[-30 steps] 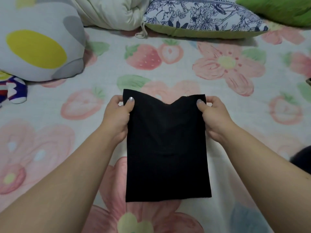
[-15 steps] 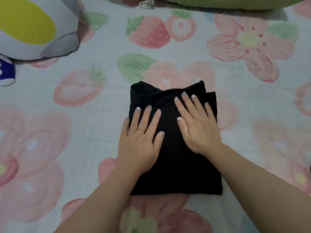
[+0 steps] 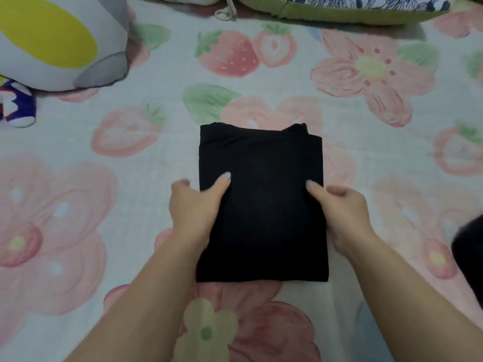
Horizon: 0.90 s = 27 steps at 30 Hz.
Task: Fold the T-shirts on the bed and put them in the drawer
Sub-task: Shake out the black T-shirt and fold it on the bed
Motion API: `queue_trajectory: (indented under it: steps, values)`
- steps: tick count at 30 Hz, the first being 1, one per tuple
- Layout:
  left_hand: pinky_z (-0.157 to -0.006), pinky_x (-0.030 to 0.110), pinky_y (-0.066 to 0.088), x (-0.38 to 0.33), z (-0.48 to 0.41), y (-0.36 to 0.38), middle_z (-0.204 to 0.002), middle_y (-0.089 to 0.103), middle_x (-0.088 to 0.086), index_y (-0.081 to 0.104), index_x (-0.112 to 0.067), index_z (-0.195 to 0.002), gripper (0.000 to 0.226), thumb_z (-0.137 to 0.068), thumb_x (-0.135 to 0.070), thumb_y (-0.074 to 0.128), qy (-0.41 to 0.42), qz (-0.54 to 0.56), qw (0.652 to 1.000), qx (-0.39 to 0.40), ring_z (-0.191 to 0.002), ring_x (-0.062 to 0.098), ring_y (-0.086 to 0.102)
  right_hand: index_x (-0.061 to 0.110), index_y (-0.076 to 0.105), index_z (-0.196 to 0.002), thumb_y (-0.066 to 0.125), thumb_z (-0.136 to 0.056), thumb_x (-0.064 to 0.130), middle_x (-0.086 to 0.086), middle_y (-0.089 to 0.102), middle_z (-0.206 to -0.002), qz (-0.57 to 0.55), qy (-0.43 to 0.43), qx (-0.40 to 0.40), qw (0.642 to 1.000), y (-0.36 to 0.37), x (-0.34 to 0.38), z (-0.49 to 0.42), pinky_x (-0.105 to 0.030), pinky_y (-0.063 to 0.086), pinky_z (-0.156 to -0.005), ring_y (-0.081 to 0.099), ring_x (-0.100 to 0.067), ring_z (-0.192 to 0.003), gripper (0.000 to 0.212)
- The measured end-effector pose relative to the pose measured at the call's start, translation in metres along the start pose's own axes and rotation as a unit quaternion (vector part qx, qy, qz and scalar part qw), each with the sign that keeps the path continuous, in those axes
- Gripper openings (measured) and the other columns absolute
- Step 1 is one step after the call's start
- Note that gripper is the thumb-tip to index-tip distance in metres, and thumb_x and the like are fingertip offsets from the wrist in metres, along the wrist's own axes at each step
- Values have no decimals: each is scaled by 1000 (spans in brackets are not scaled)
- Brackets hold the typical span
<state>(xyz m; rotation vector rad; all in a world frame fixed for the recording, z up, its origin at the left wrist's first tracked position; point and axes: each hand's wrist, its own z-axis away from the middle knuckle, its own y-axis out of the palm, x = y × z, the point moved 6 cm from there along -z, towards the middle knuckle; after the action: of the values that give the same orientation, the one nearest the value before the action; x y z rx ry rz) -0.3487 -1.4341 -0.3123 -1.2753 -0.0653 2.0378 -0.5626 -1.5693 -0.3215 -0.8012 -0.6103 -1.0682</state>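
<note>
A black T-shirt [image 3: 264, 199], folded into a compact rectangle, lies flat on the flower-and-strawberry bedsheet [image 3: 104, 178] in the middle of the view. My left hand [image 3: 194, 210] grips its left edge, thumb on top and fingers going under the cloth. My right hand [image 3: 342, 212] grips the right edge the same way, thumb lying on the fabric. The drawer is out of sight.
A grey and yellow plush toy [image 3: 57, 40] sits at the back left with a small blue and white toy [image 3: 18, 105] below it. A green-edged patterned pillow [image 3: 339, 9] lines the far edge. Another dark cloth [image 3: 470, 252] shows at the right border.
Half a second ago both palms pressed flat on top of the folded shirt. Now the hands have slid out to its left and right edges and taken hold of them.
</note>
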Motion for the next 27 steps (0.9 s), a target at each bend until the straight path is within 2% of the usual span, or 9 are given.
queue_trajectory:
  steps: [3,7,10,14,16,18,24,26,27]
  values:
    - [-72,33,56,-24,-24,32,-103,68,5,62,-4,-110,55,-65,-29,83,-90,134,975,152,-89,22,67,7,63,-107,77,-74,28,-7,70,-98,-51,67,127,988,34,24,-13,-34,57,-72,69,-23,-86,41]
    - [-57,30,56,-30,-5,32,-103,71,10,59,-15,-116,40,-78,-12,71,-80,192,937,280,-82,22,70,18,60,-112,67,-83,18,-2,70,-103,-12,-16,191,981,41,42,9,-28,56,-72,68,-18,-88,30]
    - [-61,27,56,-7,45,-17,-97,73,1,60,-20,-109,39,-72,-16,72,-48,253,932,253,-86,19,71,28,63,-102,67,-83,20,9,72,-97,-16,-82,197,977,19,40,70,-22,56,-68,69,-9,-86,20]
    - [-76,33,56,20,114,-86,-106,71,-1,62,-24,-107,29,-80,-17,70,-48,215,959,179,-95,18,68,28,64,-101,65,-84,18,13,72,-96,-10,-61,229,971,15,25,163,-17,54,-63,69,-5,-85,20]
    - [-78,33,56,28,134,-119,-108,69,1,62,-24,-107,30,-79,-19,72,-58,221,964,138,-96,19,68,25,64,-103,66,-84,17,9,73,-96,-6,-40,224,974,21,22,196,-22,56,-68,69,-8,-85,21]
    - [-68,26,57,30,155,-151,-102,72,0,63,-22,-105,28,-79,-14,71,-59,237,961,130,-92,18,69,24,63,-107,67,-83,18,7,73,-97,7,-24,225,974,27,18,227,-30,56,-77,69,-11,-88,25]
    - [-68,20,54,10,202,-234,-98,72,-7,57,-24,-111,58,-58,-14,77,-47,201,960,189,-91,12,69,23,63,-113,71,-79,18,4,70,-104,53,-15,213,976,38,30,308,-43,48,-96,65,-18,-99,35]
    - [-70,20,54,-1,207,-262,-97,72,-9,57,-25,-111,56,-59,-13,76,-36,203,963,173,-91,9,68,19,62,-116,71,-79,15,6,69,-102,66,-17,222,973,51,49,331,-36,48,-95,64,-15,-97,38]
    - [-71,19,53,-4,205,-277,-97,72,-9,57,-25,-111,55,-61,-11,76,-28,207,966,154,-91,8,68,20,62,-114,71,-79,13,11,69,-97,66,-23,228,971,64,59,341,-25,49,-88,63,-10,-92,36]
